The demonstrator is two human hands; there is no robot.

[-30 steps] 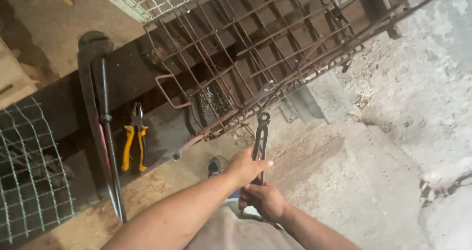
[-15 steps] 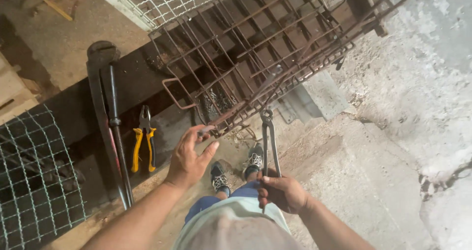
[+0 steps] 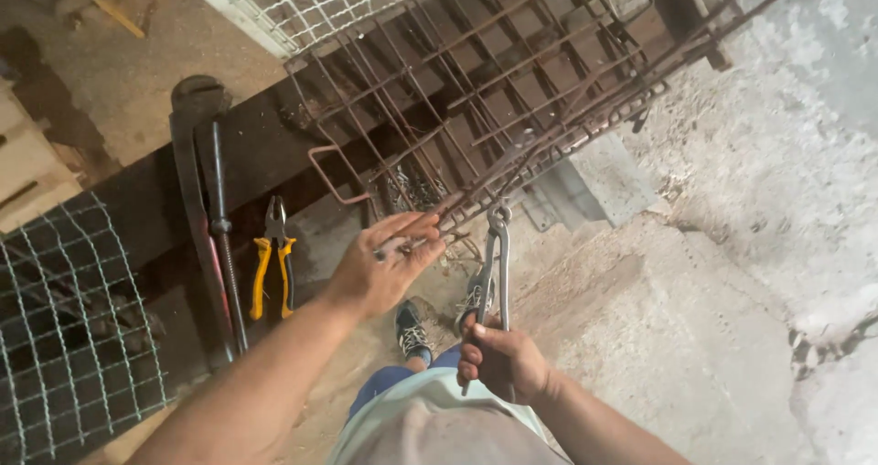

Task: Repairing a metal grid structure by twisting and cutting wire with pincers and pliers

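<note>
R hand (image 3: pixel 505 363) grips handles of end-cutting nippers (image 3: pixel 497 256), head up at rebar cage (image 3: pixel 476 108) lower edge. L hand (image 3: pixel 380 266) pinches tie wire (image 3: pixel 407 245) w/ fingers, beside cage. Yellow-handled pliers (image 3: pixel 273 266) on bench, left.

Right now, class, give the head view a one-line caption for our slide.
Left hand grips a rebar cage bar while right hand holds nippers at it, pliers lying nearby.

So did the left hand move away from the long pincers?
Yes. The left hand left the pincers held by the right hand, and moved left toward the yellow-handled pliers, now gripping the rebar cage.
</note>
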